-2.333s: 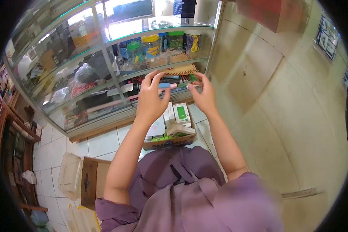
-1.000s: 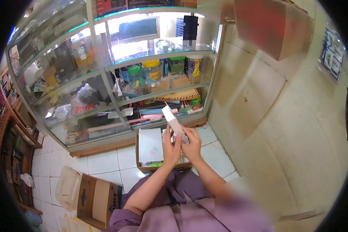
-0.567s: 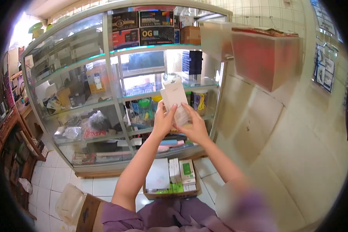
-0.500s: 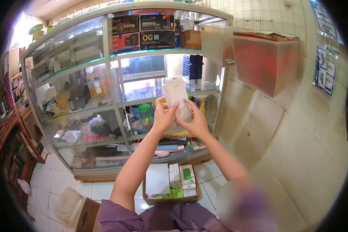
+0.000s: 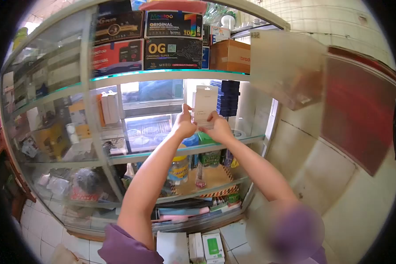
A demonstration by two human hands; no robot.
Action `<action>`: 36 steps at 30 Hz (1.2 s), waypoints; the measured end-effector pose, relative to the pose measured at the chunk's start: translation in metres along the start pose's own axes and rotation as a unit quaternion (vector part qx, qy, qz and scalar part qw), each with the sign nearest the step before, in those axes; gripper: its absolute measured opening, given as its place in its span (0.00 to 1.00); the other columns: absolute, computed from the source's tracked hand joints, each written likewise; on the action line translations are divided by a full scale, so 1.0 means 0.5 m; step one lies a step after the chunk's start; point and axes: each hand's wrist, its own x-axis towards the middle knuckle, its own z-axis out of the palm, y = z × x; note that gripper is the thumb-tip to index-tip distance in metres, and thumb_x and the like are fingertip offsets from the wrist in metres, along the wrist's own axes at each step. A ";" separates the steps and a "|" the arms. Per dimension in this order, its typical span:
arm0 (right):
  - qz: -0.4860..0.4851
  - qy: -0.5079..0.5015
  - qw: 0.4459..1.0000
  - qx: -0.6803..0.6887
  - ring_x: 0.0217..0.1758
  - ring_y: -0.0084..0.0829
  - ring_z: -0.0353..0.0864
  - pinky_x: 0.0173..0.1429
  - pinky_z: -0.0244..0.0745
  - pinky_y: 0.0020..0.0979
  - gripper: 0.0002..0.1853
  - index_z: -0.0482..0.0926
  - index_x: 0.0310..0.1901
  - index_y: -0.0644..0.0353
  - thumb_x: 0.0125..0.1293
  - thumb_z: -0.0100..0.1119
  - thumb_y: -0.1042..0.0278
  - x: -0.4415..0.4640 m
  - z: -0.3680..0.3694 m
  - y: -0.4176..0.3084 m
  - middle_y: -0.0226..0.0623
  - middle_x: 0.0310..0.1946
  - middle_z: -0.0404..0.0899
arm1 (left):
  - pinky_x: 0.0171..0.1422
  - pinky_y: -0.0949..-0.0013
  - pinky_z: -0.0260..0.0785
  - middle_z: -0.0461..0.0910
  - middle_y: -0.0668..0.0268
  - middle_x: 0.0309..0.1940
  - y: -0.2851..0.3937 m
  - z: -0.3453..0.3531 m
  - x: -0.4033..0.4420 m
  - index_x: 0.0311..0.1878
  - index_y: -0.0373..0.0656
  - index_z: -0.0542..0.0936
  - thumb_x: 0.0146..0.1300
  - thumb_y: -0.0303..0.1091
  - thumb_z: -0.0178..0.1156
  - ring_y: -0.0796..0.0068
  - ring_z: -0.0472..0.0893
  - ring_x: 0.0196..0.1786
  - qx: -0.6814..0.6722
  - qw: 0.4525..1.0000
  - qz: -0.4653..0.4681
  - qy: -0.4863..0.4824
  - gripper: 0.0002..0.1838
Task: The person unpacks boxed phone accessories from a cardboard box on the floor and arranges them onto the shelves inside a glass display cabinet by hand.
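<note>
Glass-shelved, metal-framed cabinet point(image 5: 163, 77) beyond the grip | black rectangular OG box point(image 5: 173, 53) above it | clear yellow-lidded jar point(image 5: 178, 170) below | slim white cardboard box point(image 5: 205, 102) upright, lower part gripped between left hand point(image 5: 185, 125) and right hand point(image 5: 219, 129)

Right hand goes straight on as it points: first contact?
Right hand meets the white box it already touches; beyond that, maybe the shelf edge above, depth unclear.

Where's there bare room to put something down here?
Bare floor tiles show between the green-and-white box and the wall, with another patch left of the left sleeve. The cabinet's upper shelf is crowded with stacked cartons.
</note>
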 end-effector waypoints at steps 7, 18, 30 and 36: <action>-0.039 -0.060 0.995 -0.069 0.49 0.52 0.78 0.52 0.75 0.47 0.22 0.74 0.45 0.60 0.53 0.71 0.59 0.175 0.080 0.145 0.51 0.39 0.79 | 0.48 0.55 0.77 0.82 0.44 0.35 -0.087 0.079 0.206 0.57 0.29 0.55 0.51 0.29 0.67 0.49 0.84 0.43 0.139 0.979 -0.099 -0.115 0.36; 0.033 -0.086 0.994 -0.054 0.50 0.57 0.78 0.53 0.75 0.45 0.25 0.73 0.50 0.67 0.53 0.69 0.64 0.307 0.143 0.177 0.54 0.40 0.81 | 0.48 0.57 0.77 0.81 0.42 0.38 -0.111 0.168 0.308 0.58 0.30 0.55 0.51 0.30 0.70 0.46 0.83 0.45 0.174 0.980 -0.089 -0.041 0.38; 0.052 -0.040 0.996 -0.063 0.50 0.56 0.79 0.55 0.75 0.48 0.20 0.72 0.59 0.51 0.65 0.53 0.65 0.255 0.132 0.166 0.57 0.44 0.78 | 0.70 0.62 0.58 0.71 0.56 0.64 -0.236 0.245 0.334 0.65 0.43 0.64 0.59 0.22 0.57 0.63 0.71 0.66 -0.055 0.974 0.031 -0.218 0.29; 0.082 -0.180 0.955 -0.223 0.52 0.49 0.82 0.54 0.78 0.46 0.23 0.73 0.61 0.49 0.62 0.55 0.64 0.270 0.117 0.174 0.50 0.47 0.81 | 0.67 0.62 0.65 0.65 0.42 0.67 -0.318 0.352 0.369 0.75 0.33 0.41 0.59 0.22 0.51 0.56 0.70 0.67 -0.094 0.960 -0.020 -0.261 0.43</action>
